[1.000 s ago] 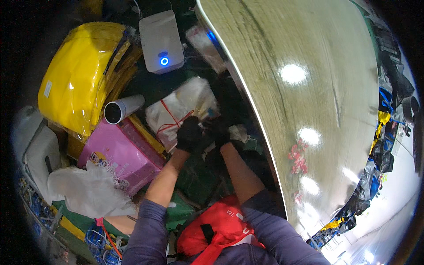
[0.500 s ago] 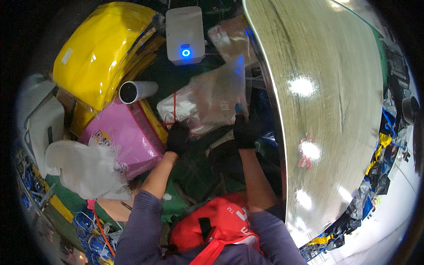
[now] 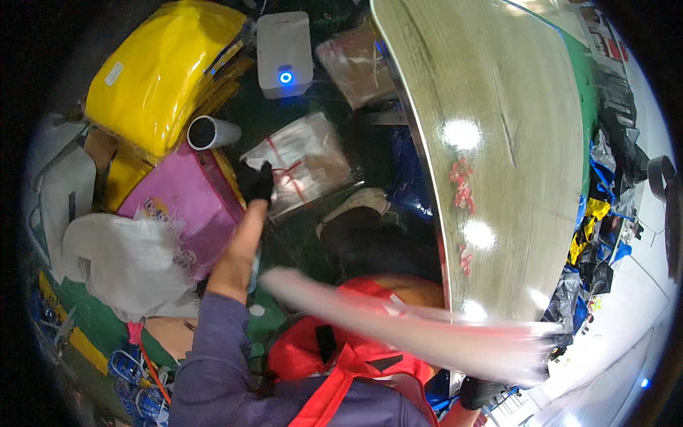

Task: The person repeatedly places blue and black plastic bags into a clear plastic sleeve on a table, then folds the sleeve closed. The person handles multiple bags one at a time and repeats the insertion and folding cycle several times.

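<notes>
At the left end of a bundle of clear plastic bags (image 3: 313, 160), tied crosswise with red string, is my left hand (image 3: 256, 183) in a black glove. Its thumb stands up by the bundle's edge; the other fingers blend into the dark, so their grip is unclear. Low on the right, my right hand (image 3: 485, 391), also black-gloved, is closed at the lower side of a long pale sheet, apparently a clear plastic bag (image 3: 405, 327). Motion smears this bag as it stretches across my lap over a red apron (image 3: 299, 349).
A glossy wood-patterned table (image 3: 512, 164) fills the right side. Left lie yellow plastic-wrapped packs (image 3: 163, 71), a pink package (image 3: 185, 206), a white roll (image 3: 224, 133) and white cloth-like material (image 3: 124, 263). A white device with a blue light (image 3: 284, 50) and more clear bags (image 3: 356, 64) lie at the back.
My right hand has moved from the bundle to the lower right, carrying the clear plastic bag off it. My left hand has shifted slightly left and up, beside the bundle.
</notes>
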`<state>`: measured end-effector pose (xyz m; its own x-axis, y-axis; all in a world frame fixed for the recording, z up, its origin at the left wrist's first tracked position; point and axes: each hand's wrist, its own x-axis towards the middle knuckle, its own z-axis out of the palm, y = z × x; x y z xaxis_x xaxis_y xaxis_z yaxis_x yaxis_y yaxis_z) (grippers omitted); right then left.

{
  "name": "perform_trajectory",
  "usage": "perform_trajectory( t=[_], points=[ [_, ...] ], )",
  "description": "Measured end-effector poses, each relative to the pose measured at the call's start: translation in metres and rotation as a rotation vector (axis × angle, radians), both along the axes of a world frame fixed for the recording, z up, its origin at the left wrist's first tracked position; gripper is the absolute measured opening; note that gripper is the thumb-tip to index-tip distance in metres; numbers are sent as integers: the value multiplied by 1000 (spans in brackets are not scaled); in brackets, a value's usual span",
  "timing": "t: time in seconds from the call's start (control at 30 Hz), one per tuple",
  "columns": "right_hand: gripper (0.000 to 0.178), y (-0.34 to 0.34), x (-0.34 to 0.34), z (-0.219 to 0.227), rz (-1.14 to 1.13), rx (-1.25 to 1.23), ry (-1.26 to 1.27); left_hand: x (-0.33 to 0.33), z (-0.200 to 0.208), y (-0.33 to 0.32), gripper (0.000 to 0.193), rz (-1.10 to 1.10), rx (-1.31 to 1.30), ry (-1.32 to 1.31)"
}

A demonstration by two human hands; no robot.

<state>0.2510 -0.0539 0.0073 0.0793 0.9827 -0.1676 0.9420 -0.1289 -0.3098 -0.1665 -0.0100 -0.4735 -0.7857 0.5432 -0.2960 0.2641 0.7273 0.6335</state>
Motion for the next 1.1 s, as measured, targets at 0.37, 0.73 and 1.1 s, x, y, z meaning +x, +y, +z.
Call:
perform_trajectory(
  t=[0.37,0.73,1.1],
  points=[
    [51,19,142,-82,-535,-7,672,78,-93,-102,79,155,-605,-609],
    [66,22,144,-90,-573,9,892,89,-121,-106,77,419,-289,-650],
    [46,28,122,-88,-590,23,1028,99,-27,-66,74,165,-323,-175]
  ],
)
